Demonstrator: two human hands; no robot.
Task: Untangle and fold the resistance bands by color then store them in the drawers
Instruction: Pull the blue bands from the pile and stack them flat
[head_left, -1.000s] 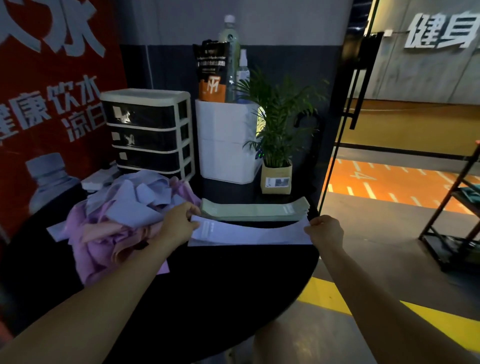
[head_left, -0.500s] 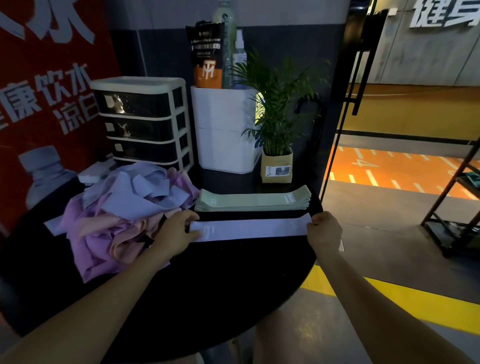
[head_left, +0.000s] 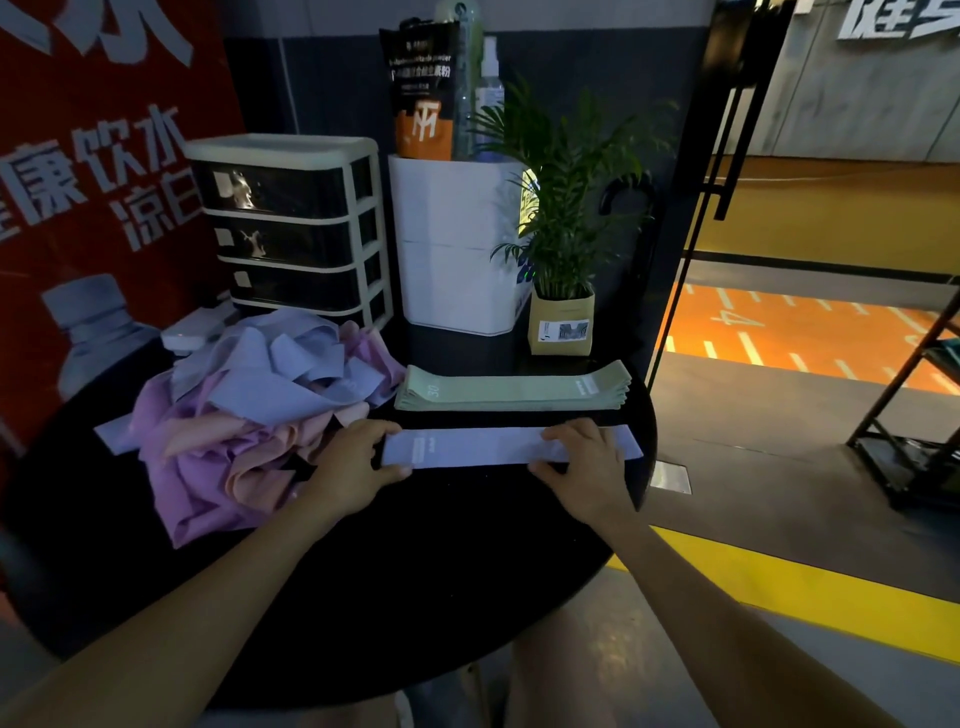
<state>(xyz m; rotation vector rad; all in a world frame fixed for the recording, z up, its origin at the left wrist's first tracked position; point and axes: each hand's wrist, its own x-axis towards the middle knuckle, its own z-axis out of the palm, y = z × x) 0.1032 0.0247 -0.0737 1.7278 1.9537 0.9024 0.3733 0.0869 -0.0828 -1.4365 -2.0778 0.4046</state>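
Observation:
A lavender resistance band (head_left: 483, 447) lies flat and straight on the round black table (head_left: 415, 571). My left hand (head_left: 353, 467) holds its left end between forefinger and thumb. My right hand (head_left: 584, 460) rests on top of the band near its right end, and the tip of the band sticks out past the hand. Just behind it lies a neat stack of green bands (head_left: 514, 389). A tangled pile of lavender, pink and peach bands (head_left: 249, 400) sits at the left. The drawer unit (head_left: 291, 228), with all its dark drawers closed, stands at the back left.
A white box (head_left: 452, 244) carrying a pouch and bottles stands beside the drawers, and a potted plant (head_left: 561, 322) stands behind the green stack. The table edge runs close to the band's right end. A metal rack (head_left: 909, 415) stands on the floor to the right.
The band has come down from slightly lifted and loose to flat on the table. My right hand has slid inward from the band's right tip onto its top. The left hand stays at the left end.

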